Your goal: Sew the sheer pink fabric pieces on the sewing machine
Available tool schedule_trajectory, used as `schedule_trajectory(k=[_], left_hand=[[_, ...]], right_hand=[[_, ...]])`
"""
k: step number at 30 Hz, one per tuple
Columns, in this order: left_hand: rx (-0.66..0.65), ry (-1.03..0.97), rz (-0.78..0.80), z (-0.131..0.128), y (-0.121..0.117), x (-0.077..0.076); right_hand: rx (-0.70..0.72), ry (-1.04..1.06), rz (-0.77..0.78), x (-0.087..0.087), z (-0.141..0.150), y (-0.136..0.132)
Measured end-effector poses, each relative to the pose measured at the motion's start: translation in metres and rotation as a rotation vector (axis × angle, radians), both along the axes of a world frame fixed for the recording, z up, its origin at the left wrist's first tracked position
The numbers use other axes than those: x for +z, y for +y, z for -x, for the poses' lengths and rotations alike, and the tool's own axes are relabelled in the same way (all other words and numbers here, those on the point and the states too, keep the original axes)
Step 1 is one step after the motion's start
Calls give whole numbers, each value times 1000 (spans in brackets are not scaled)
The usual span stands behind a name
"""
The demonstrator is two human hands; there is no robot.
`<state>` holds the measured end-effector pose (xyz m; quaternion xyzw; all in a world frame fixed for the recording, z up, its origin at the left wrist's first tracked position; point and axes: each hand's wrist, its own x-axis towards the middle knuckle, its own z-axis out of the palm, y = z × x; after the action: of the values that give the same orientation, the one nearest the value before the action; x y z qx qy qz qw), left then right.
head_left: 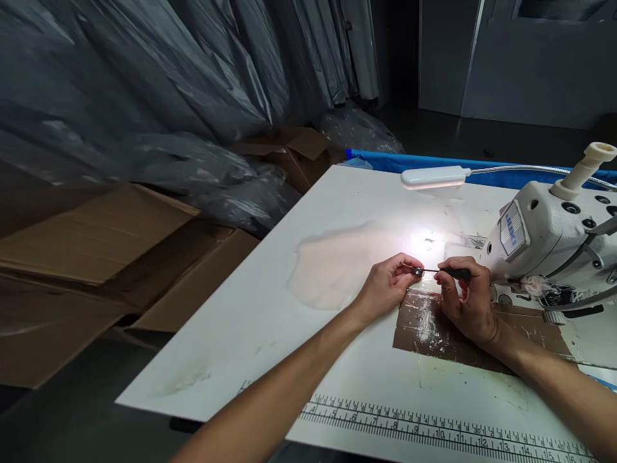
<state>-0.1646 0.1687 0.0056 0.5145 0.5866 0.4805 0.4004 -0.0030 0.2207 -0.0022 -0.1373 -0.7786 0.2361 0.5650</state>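
Note:
My left hand [385,286] is closed, pinching a small shiny metal part [417,271] between thumb and fingers; it is too small to tell its exact kind. My right hand [468,302] grips a small screwdriver [459,273] by its black handle. The thin shaft points left, and its tip meets the metal part or lies right beside it. Both hands are just above the white table [241,315], left of the sewing machine head [544,225], under the bright spot of a lamp.
The white lamp [434,177] on a flexible neck hangs over the table. Brown tape [419,328] covers the surface below my hands. A printed ruler [409,427] runs along the front edge. Cardboard boxes [96,231] and plastic sheeting [212,167] lie left of the table.

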Motion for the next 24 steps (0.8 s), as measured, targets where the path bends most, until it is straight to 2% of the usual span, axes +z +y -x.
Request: schedule_trajectory(k=[19, 24], left_hand=[[3, 16, -17, 0, 0, 1], [1, 25, -18, 0, 0, 0]], right_hand=[[-20, -15, -26, 4, -1, -1], [-63, -50, -39, 8, -2, -2]])
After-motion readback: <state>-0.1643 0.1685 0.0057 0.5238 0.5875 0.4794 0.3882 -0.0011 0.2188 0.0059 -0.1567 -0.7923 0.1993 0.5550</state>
